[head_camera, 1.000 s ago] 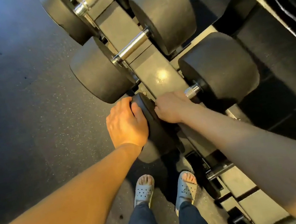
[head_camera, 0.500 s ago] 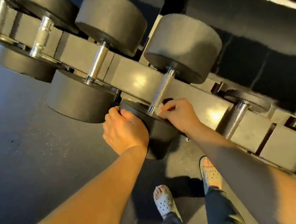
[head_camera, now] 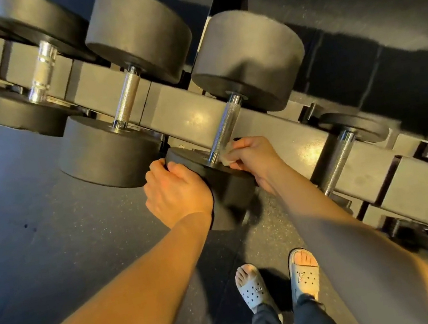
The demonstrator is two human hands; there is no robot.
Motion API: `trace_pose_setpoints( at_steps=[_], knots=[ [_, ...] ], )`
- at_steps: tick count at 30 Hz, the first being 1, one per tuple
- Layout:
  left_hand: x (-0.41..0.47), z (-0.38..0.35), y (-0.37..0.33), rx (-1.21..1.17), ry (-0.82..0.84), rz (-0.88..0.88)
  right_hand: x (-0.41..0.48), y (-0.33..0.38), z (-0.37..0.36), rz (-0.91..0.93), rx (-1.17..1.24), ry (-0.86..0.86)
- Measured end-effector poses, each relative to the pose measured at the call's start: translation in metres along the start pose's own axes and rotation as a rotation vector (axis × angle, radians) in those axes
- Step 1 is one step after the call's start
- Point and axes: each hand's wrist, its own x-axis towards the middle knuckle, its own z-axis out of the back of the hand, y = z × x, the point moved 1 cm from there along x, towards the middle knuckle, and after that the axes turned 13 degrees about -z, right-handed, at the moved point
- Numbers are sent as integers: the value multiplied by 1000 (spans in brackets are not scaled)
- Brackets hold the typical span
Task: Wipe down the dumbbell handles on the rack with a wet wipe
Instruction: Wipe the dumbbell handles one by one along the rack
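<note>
Dark speckled rubber gym flooring (head_camera: 52, 243) runs beneath a long grey metal rack (head_camera: 189, 118) that carries a row of dumbbells laid across its rail. The black round-headed dumbbell (head_camera: 247, 58) being worked on has its near head overhanging the rack's front edge and its far head past the back edge. Its knurled chrome handle (head_camera: 225, 126) bridges the rail between them. The person's left grip (head_camera: 175, 193) is curled over the rim of the near head, holding it. The right grip (head_camera: 254, 158) pinches a small pale crumpled wet wipe (head_camera: 224, 157) against the near end of the handle, just above the near head.

The step in hand looks like wiping this handle, begun at its near end. To do it well, the wet wipe should probably be wrapped round the bar rather than dabbed on one side. It can then be drawn the full length toward the far head with a twist, so the underside facing the rail is covered too. The left grip on the head should stop the dumbbell rolling on the rack.

No brand, weight figure or label can be read on the heads or the rack. The grey perforated clogs (head_camera: 252, 290) bear small strap marks, too blurred to read.
</note>
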Motion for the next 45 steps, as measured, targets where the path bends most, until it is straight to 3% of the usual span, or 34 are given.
trace_pose_setpoints(
  at_steps=[3, 8, 10, 12, 14, 20, 27, 34, 39, 40, 44, 45],
  knots=[
    [1, 0, 0, 5, 1, 14, -6, 4, -5, 207, -106, -21],
    [1, -2, 0, 4, -19, 14, 19, 16, -9, 592, 1, -458],
    [1, -2, 0, 5, -22, 9, 20, 7, -7, 622, -51, -368],
    [0, -2, 0, 0, -25, 4, 17, -4, -6, 516, -275, -182],
    [0, -1, 0, -8, -23, 14, 15, -7, -4, 428, -524, -113],
    [0, -2, -1, -29, -49, 18, 11, 32, -3, 728, -359, -456],
    [1, -2, -2, -32, -45, 33, 9, 6, 2, 804, -655, -187],
    [3, -4, 1, -50, -43, 51, 6, 30, 0, 1013, -1085, -281],
    [2, -3, 3, -53, -25, 42, 14, 51, -12, 1042, -1184, -562],
    [1, -3, 2, -52, -28, 44, 15, 49, -16, 1042, -1219, -535],
    [0, -3, 1, -44, -42, 38, 7, 32, -24, 1042, -1503, -119],
    [0, -3, 1, -46, -38, 39, 7, 39, -22, 1031, -1567, -111]
  ],
)
